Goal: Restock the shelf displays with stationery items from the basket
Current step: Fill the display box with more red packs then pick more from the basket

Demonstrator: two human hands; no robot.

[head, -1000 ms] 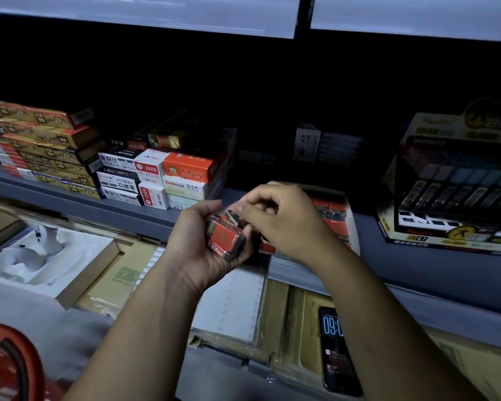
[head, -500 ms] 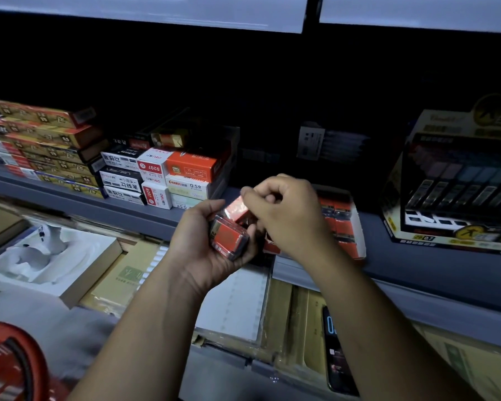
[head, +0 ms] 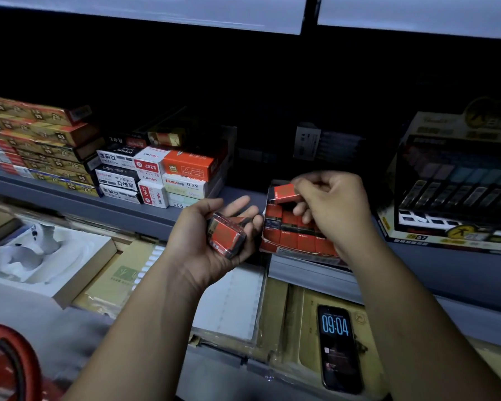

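Hands number 2. The left hand [head: 203, 241], palm up, cups 1 clear-wrapped pack [head: 226, 237] of small red boxes, its fingers loosely curled round the far edge. The right hand [head: 333, 206] pinches 1 single red box [head: 284, 193] between thumb and fingertips, just above 1 open display carton [head: 294, 237] on the grey shelf [head: 70, 198].

How many boxes the wrapped pack holds cannot be told. The right hand hides part of the carton's rows. The shelf's far depth is black. The red basket [head: 6, 366] at the near left is cut off by the frame edge.

The single box is red with a pale lower edge, and its print is too small to read. Left of the hands stand stacked pen boxes [head: 156, 175]. At the near right lies 1 phone [head: 339, 348] showing 09:04.
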